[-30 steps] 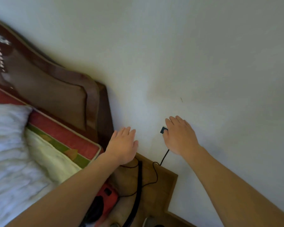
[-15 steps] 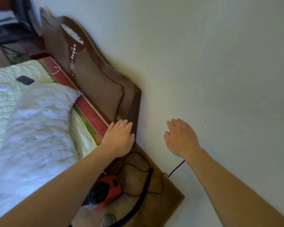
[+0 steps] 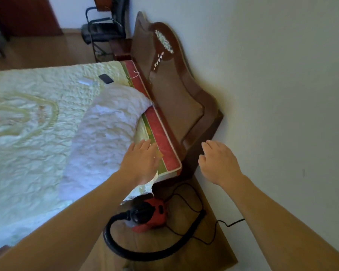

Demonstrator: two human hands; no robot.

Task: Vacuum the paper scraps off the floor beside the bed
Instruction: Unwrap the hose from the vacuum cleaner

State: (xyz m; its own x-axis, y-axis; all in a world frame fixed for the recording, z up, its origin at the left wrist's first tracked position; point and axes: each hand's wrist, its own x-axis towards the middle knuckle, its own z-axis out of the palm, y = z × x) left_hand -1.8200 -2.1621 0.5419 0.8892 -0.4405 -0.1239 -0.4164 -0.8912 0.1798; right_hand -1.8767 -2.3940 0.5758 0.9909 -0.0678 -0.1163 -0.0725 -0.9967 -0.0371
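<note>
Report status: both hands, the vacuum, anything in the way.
Left hand open, empty, over the bed corner. Right hand open, empty, near the wall. Red vacuum on floor, untouched. Hose and cord looped around it.

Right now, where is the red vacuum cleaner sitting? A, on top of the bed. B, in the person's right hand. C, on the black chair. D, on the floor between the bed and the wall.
D: the red vacuum cleaner stands on the wooden floor below the corner of the bed, near the wall; both hands are empty.
</note>
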